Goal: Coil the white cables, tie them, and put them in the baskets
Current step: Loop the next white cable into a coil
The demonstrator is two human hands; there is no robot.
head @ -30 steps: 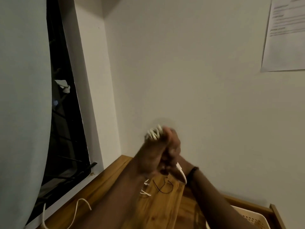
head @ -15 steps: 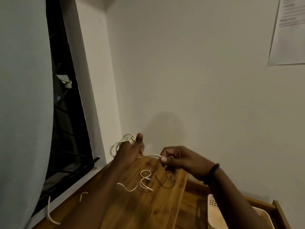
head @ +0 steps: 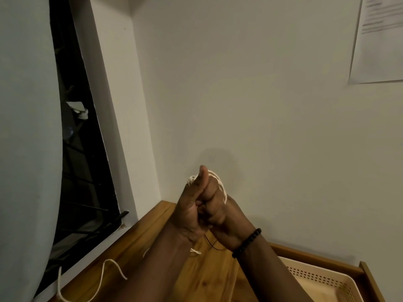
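White cable (head: 220, 186), partly coiled, sits looped over the raised hands, which are pressed together. Left hand (head: 192, 205): fingers curled round the coil, thumb upright, loops showing at its tip. Right hand (head: 220, 216): fingers curled tight, apparently pinching the running strand at 1 o'clock of the left thumb; exact contact hidden.

Judgement: mid-wrap. To do it well, keep each turn flat beside the last, with steady tension, and leave a tail for tying.

Slack cable (head: 109, 271) trails over the wooden table (head: 202, 280) at 7 o'clock. A thin black tie (head: 212, 244) lies just under the wrists. Basket (head: 327, 282) at 4 o'clock, near.
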